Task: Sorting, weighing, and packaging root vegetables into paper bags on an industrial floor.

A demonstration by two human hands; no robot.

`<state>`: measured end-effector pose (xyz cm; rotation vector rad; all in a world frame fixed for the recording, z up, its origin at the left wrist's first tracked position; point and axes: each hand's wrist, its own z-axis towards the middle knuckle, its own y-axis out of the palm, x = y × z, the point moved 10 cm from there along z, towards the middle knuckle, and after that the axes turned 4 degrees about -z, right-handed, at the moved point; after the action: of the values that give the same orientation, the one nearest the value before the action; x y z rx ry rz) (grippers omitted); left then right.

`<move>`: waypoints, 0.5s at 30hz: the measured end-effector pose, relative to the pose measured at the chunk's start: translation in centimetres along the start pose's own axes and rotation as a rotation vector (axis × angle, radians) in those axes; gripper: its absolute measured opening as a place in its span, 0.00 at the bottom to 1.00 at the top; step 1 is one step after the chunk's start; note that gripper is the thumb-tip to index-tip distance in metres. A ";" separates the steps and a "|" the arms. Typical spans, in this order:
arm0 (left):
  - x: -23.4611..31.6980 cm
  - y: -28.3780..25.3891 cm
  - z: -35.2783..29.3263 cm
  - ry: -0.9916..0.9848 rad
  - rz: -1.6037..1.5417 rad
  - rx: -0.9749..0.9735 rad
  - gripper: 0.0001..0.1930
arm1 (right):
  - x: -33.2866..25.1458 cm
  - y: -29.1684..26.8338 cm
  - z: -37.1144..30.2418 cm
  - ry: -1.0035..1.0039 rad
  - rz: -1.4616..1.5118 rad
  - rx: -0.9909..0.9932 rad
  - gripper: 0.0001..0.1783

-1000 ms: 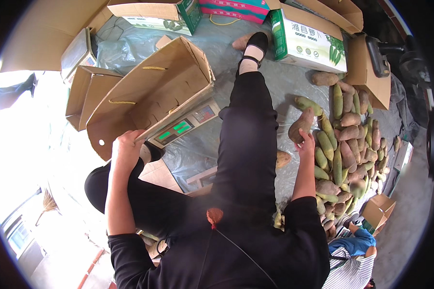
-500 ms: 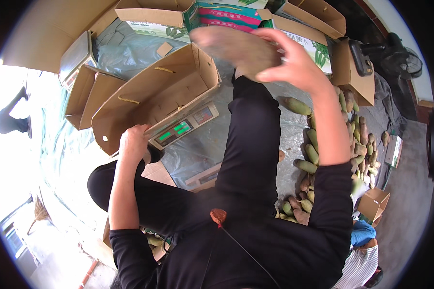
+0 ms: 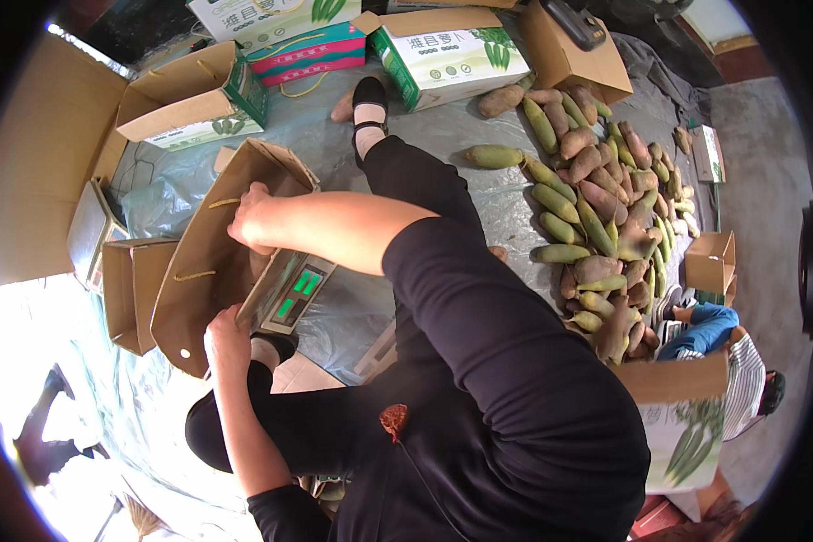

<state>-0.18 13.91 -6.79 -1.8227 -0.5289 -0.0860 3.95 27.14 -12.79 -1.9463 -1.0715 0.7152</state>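
A tall open cardboard box (image 3: pixel 185 289) with yellow cord handles stands tilted in view on a weighing scale (image 3: pixel 291 298), whose display glows green. My left hand (image 3: pixel 228 341) is closed on the near rim of this box. Across my lap my right arm reaches over, and my right hand (image 3: pixel 255 221) is inside the box opening with its fingers curled downward. Whatever those fingers hold is hidden behind the hand and the box wall. Both feet are on the plastic-covered floor, one beside the scale.
A heap of green radishes (image 3: pixel 560 206) and brown, soil-covered roots (image 3: pixel 605 199) spreads at the right. Printed boxes (image 3: pixel 447 59) line the far side. A smaller open carton (image 3: pixel 140 289) stands left. Another person (image 3: pixel 709 334) sits at the right, near a printed carton (image 3: pixel 682 434).
My right hand has swung left and down into the box from above my knee, where it held a large brown root. My left hand still grips the rim. My view has turned rightward.
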 end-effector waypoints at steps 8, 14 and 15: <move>1.7 -0.1 0.9 0.015 -0.041 -0.013 0.13 | 2.8 4.7 1.3 0.160 0.001 -0.285 0.27; 0.2 0.1 0.2 -0.009 -0.014 -0.028 0.14 | 0.9 -7.2 -5.4 -0.226 0.410 0.292 0.21; 0.1 0.3 0.2 -0.010 -0.011 -0.026 0.14 | 2.3 -9.3 -8.5 -0.253 0.472 0.386 0.24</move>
<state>0.03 14.08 -7.09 -1.8469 -0.5471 -0.0913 7.57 29.19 -0.69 -1.8065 -0.5493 1.3483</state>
